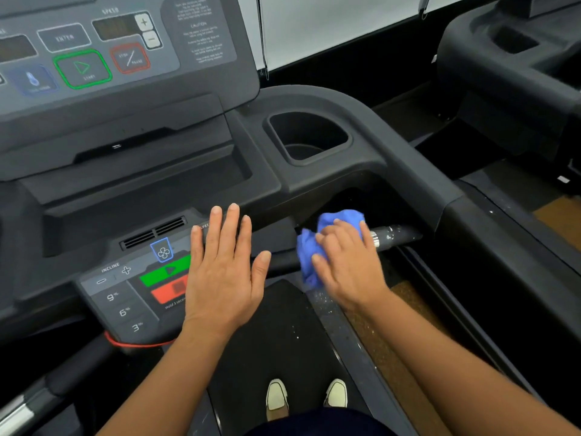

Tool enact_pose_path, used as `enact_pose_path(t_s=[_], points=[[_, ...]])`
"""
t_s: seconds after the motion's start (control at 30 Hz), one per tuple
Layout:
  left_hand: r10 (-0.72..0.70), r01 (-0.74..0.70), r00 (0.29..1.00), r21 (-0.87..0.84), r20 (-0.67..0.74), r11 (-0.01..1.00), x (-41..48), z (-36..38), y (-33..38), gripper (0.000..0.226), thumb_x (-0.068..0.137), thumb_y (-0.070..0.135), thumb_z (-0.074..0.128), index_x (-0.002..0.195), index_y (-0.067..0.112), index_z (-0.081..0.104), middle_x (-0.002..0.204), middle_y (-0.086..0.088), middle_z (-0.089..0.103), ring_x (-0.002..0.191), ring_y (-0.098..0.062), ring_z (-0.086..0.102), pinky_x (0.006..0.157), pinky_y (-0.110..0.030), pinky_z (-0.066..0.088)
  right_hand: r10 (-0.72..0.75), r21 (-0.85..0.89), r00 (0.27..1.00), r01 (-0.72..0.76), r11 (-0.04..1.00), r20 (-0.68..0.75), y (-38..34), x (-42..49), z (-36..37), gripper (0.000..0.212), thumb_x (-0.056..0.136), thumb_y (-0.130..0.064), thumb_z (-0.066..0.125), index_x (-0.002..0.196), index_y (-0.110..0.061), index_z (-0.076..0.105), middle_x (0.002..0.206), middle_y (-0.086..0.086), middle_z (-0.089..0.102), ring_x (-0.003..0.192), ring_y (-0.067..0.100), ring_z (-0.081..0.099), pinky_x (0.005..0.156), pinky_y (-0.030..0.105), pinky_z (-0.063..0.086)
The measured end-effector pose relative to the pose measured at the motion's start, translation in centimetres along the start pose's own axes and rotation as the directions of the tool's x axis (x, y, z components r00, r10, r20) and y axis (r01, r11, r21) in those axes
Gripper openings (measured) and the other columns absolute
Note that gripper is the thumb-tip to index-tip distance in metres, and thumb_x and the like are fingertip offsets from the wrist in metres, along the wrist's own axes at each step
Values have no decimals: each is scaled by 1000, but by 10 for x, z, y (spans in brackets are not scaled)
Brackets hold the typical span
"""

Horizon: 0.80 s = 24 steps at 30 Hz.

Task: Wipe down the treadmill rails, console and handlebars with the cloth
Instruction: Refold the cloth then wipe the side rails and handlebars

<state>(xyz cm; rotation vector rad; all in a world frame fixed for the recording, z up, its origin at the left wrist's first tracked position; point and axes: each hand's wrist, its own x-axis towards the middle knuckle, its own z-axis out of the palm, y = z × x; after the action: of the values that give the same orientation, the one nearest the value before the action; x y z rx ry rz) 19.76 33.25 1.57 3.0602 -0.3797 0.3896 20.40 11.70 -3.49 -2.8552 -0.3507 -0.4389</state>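
A dark treadmill [345, 99] is filling most of the view, with a second machine [503, 67] standing beyond its right edge. The grey console [195, 42] is rising at the far left corner, showing a green-ringed start key and a red-ringed stop key. The black belt [276, 335] is running down the middle to the near edge, a speckled rail [330, 313] lying just beside it on the right. A lower panel [125, 297] with incline keys is sitting below the console, near the left edge. A cup holder [308, 136] is opening in the frame just right of the console. The handlebar [396, 236] is crossing from the panel toward the right edge, its bare end showing pale smears. The left hand [223, 272] is lying flat over the panel's right edge, fingers straight and slightly spread, gripping nothing; whether it is touching the panel cannot be told. The right hand [349, 262] is pressing the cloth [339, 217] onto the handlebar, fingers curled over the blue folds. The cloth is bunching around the bar, between the panel and the bar's bare end. Two pale shoes [276, 396] are standing on the belt at the near edge. A red cord [132, 343] is curving under the panel's near edge.
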Motion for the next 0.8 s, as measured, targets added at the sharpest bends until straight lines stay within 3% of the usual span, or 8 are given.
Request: enact_pose_path(t_s=[0.07, 0.13, 0.23, 0.33, 0.5, 0.6, 0.73, 0.8], points=[[-2, 2, 1000, 12, 5, 1000, 0, 0, 1, 63, 97, 47, 26, 143, 6, 37, 156, -12, 22, 146, -29, 9, 117, -51, 9, 140, 28, 990, -139, 990, -22, -5, 13, -5, 35, 94, -39, 32, 81, -15, 54, 86, 1, 56, 95, 27, 53, 96, 48, 33], [-6, 6, 1000, 16, -1, 1000, 0, 1, 0, 63, 97, 46, 26, 143, 5, 37, 156, -13, 22, 146, -29, 10, 117, -51, 9, 141, 61, 990, -139, 988, -27, -32, 22, -6, 39, 95, -41, 27, 75, -17, 51, 78, 0, 54, 86, 25, 52, 92, 49, 35], [-11, 11, 1000, 15, -1, 1000, 0, 1, 1, 63, 96, 45, 26, 143, 4, 37, 156, -14, 22, 146, -30, 11, 116, -52, 9, -5, 185, 1000, 7, 983, -11, -51, 14, 3, 32, 93, -38, 36, 86, -16, 59, 90, -1, 61, 96, 22, 54, 101, 48, 29], [-9, 9, 1000, 18, -7, 1000, 1, 1, 1, 62, 96, 44, 28, 142, 4, 38, 155, -14, 24, 145, -30, 12, 116, -53, 10, -72, 133, 995, 82, 988, -74, -17, -2, 8, 29, 92, -35, 40, 105, -19, 60, 110, -2, 62, 109, 20, 52, 105, 45, 22], [-16, 16, 1000, 35, 0, 999, 1, 0, 3, 62, 96, 45, 27, 142, 5, 38, 155, -14, 24, 145, -30, 12, 116, -52, 10, 267, 8, 964, -267, 964, 16, 6, 22, -2, 26, 84, -33, 35, 78, -21, 58, 77, -5, 57, 79, 23, 52, 85, 40, 29], [-21, 22, 1000, 39, -12, 999, 1, 0, 3, 61, 96, 44, 28, 142, 4, 39, 155, -14, 25, 145, -30, 12, 116, -53, 10, 159, -51, 987, -157, 986, 22, -29, 28, 5, 19, 84, -33, 44, 70, -22, 51, 71, -4, 52, 71, 21, 45, 81, 41, 32], [-21, 22, 1000, 30, -13, 999, 1, 0, 4, 61, 96, 43, 28, 141, 4, 40, 154, -14, 25, 145, -30, 12, 116, -52, 10, -83, 25, 996, 84, 996, -34, -8, 3, 9, 31, 92, -38, 37, 103, -21, 61, 99, -5, 59, 97, 19, 51, 97, 45, 30], [-22, 22, 1000, 37, -9, 999, 1, 0, 4, 60, 97, 43, 28, 142, 5, 39, 154, -14, 25, 145, -30, 12, 116, -52, 10, -5, -12, 998, 4, 1000, -69, 16, 4, 6, 31, 92, -37, 36, 95, -21, 61, 91, -4, 59, 92, 22, 53, 93, 44, 31]])
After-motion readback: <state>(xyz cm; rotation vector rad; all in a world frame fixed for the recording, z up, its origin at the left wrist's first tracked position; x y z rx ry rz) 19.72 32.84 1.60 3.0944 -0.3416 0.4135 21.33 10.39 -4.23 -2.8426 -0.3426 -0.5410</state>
